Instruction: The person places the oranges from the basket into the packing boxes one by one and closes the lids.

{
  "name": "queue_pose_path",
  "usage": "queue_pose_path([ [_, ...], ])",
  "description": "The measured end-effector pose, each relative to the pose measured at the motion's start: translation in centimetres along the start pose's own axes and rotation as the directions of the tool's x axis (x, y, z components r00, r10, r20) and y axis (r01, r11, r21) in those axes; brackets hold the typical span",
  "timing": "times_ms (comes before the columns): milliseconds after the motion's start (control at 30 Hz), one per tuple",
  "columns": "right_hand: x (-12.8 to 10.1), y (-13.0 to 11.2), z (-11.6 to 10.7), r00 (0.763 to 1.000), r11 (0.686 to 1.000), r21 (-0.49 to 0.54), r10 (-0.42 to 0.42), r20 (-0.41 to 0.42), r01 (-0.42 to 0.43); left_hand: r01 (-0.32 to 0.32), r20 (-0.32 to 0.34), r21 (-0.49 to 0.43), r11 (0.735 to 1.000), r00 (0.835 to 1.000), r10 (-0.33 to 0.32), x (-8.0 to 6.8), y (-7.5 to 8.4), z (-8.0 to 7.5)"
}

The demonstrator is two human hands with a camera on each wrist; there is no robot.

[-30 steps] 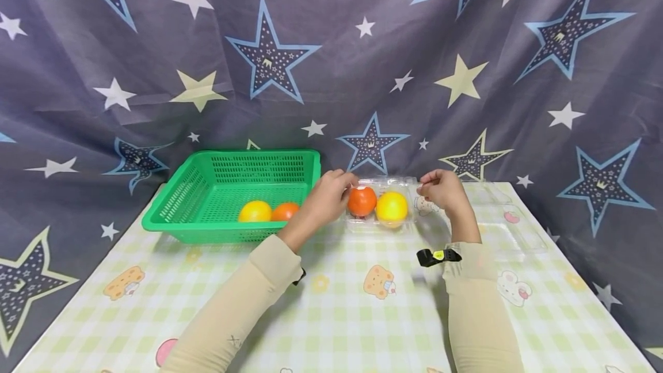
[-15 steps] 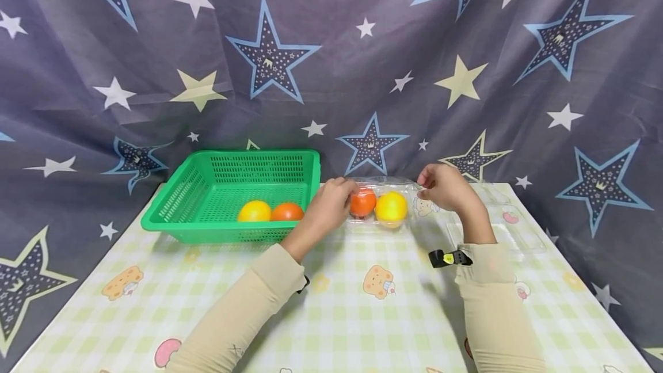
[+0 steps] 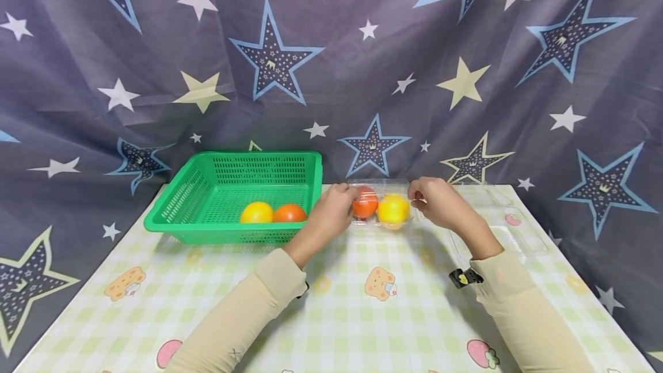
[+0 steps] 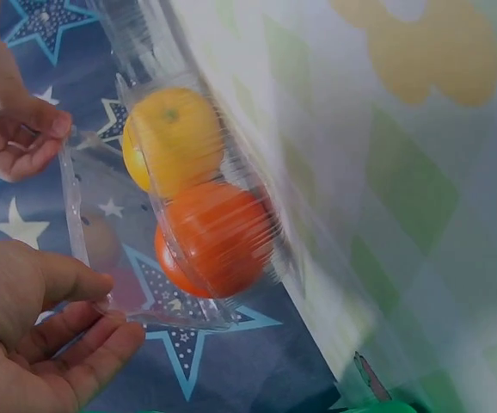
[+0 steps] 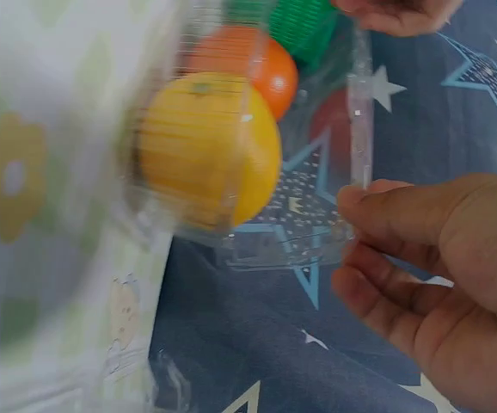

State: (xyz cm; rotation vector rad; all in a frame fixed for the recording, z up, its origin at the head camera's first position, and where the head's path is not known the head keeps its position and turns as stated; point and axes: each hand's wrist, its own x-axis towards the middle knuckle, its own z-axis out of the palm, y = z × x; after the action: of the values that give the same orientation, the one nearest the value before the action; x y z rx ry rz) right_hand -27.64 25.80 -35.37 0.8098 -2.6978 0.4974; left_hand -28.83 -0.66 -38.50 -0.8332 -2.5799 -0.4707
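Note:
A clear plastic clamshell box (image 3: 380,224) stands at the table's back edge in the head view. Inside it lie a yellow-orange orange (image 3: 392,209) and a smooth red-orange fruit (image 3: 365,202) whose kind I cannot tell. The box's hinged lid (image 5: 313,245) is tilted up above the fruit. My left hand (image 3: 330,209) pinches one corner of the lid's rim between thumb and fingers. At the opposite corner my right hand (image 3: 440,203) pinches the same rim, as the right wrist view shows. The wrist views are slightly blurred.
A green plastic basket (image 3: 233,227) stands left of the box, holding another orange (image 3: 256,212) and another red-orange fruit (image 3: 289,213). More clear plastic packaging (image 3: 523,235) lies on the right. A star-patterned curtain (image 3: 331,62) hangs behind the checked tablecloth (image 3: 342,327).
The lid has come forward and down over the fruit. My right hand rose slightly, then moved lower and left, its forearm swinging out rightward. My left hand stays at its corner.

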Motion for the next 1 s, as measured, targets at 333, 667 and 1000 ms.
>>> queue_pose_path([
  [333, -0.8, 0.3, 1.2, 0.995, 0.994, -0.036, -0.102, 0.005, 0.102, -0.021, 0.008, 0.189, 0.982, 1.0, 0.019, -0.8, 1.0, 0.6],
  [667, -1.5, 0.6, 2.3, 0.982, 0.98, -0.069, -0.189, -0.004, 0.188, -0.049, 0.062, 0.236, 0.97, 0.997, 0.035, -1.3, 1.2, 1.1],
  [1000, -2.1, 0.8, 3.1, 0.975, 0.97, -0.105, -0.223, -0.009, 0.221, -0.063, 0.14, 0.21, 0.976, 0.99, 0.034, -1.5, 1.0, 1.2],
])
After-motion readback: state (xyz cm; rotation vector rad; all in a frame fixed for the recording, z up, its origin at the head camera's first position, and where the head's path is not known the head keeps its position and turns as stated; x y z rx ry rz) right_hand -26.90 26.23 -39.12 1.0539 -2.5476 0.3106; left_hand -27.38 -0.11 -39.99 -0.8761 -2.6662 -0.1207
